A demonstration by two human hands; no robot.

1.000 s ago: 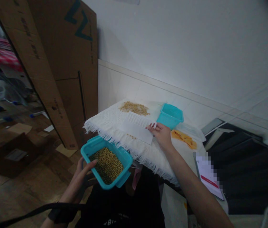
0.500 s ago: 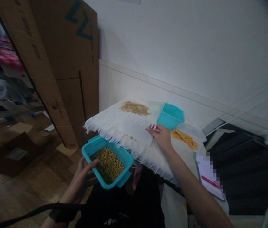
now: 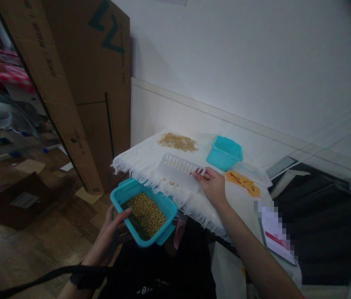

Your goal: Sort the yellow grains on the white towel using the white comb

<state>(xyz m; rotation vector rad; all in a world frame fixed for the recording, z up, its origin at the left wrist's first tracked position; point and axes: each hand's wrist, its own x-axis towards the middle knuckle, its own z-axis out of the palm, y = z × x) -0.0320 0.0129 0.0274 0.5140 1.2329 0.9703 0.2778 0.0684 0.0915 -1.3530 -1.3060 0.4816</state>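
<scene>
My left hand [image 3: 113, 226] grips the near left side of a turquoise plastic tub [image 3: 169, 209], its thumb over the rim. Yellowish beans [image 3: 147, 216], like soybeans, partly fill this tub, held below the table's fringed edge. My right hand [image 3: 211, 185] is closed on the right end of a flat white plastic piece [image 3: 180, 168] with a row of slots along its far side. The piece is low over the white cloth [image 3: 134, 160]; contact is unclear. A few stray beans [image 3: 171, 182] lie near its front edge. Farther back, more beans [image 3: 178, 142] are spread on the cloth.
A second turquoise tub [image 3: 224, 153] stands at the back right, near a yellow cloth [image 3: 243, 183] and a clear plastic lid or bag [image 3: 253, 172]. A clipboard [image 3: 276, 238] with a red pen lies right. A tall cardboard box [image 3: 91, 79] flanks the left; a person's arm shows beyond.
The slotted white piece has tilted, so its slots show more plainly. Both hands and the held tub appear slightly farther right, along with the whole scene.
</scene>
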